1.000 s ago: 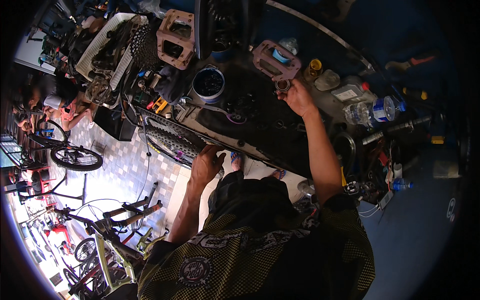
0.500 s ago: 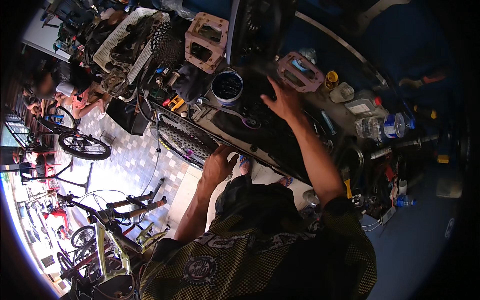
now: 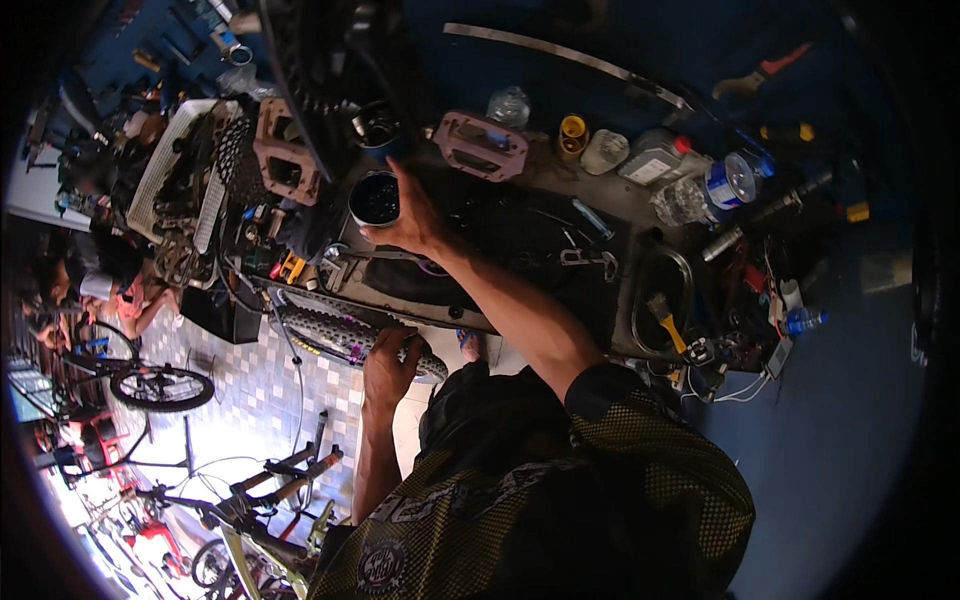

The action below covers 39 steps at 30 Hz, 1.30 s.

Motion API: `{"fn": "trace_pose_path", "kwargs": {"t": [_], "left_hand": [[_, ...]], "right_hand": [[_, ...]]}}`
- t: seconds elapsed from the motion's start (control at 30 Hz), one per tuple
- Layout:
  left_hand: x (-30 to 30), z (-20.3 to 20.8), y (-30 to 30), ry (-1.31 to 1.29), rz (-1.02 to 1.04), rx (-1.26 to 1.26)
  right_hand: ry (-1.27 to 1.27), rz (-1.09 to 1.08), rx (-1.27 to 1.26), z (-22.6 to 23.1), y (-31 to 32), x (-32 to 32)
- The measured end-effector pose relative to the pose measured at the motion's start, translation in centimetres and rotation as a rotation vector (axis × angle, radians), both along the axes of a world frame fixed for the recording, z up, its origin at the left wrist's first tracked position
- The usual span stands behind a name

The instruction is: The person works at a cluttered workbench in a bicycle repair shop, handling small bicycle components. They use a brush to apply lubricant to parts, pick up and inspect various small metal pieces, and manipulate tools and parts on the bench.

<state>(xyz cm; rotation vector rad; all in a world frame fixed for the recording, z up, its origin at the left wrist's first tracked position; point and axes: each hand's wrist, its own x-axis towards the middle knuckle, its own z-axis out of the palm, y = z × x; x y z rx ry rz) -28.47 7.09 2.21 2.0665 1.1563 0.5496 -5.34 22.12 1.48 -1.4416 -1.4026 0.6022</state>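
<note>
My right hand (image 3: 412,218) reaches over the workbench, its fingers and thumb wrapped round the side of a round tub (image 3: 376,200) with dark contents. Just behind the tub stands a blue container (image 3: 378,150) with something shiny at its top. My left hand (image 3: 388,368) is curled over a knobby bicycle tyre (image 3: 315,330) at the bench's front edge; the palm side is hidden. Two pinkish platform pedals lie beyond, one pedal (image 3: 285,150) left of the tub and the other pedal (image 3: 483,145) to its right. A dark mat (image 3: 540,225) covers part of the bench.
A white basket (image 3: 160,165) of parts stands at the far left. On the right are a yellow container (image 3: 572,135), a grey bottle (image 3: 652,158), a plastic bottle (image 3: 725,185) and a yellow-handled brush (image 3: 665,320). A bike frame (image 3: 245,510) stands lower left; people sit farther left.
My right hand, previously open above the mat, has moved left and closed round the tub. My left hand stays at the tyre. The whole view has shifted.
</note>
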Motion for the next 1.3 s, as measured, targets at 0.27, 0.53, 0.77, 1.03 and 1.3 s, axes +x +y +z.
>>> {"fn": "trace_pose_path", "kwargs": {"t": [0.27, 0.53, 0.77, 1.03, 1.3], "left_hand": [[0.7, -1.5, 0.3, 0.009, -0.079, 0.027], [2.2, 0.2, 1.0, 0.039, -0.112, -0.006], [2.3, -0.8, 3.7, 0.014, -0.012, 0.096], [6.8, -0.2, 14.0, 0.33, 0.221, 0.216], [3.8, -1.6, 15.5, 0.419, 0.149, 0.144]], "right_hand": [[0.646, -0.118, 0.207, 1.2, -5.8, 7.3], [-0.143, -0.755, -0.058, 8.4, -19.2, 20.1], [-0.635, -0.818, -0.089, 4.6, -22.2, 28.2], [-0.455, -0.928, -0.155, 0.4, -21.3, 30.0], [-0.889, -0.853, -0.047, 3.2, -21.2, 23.3]]}}
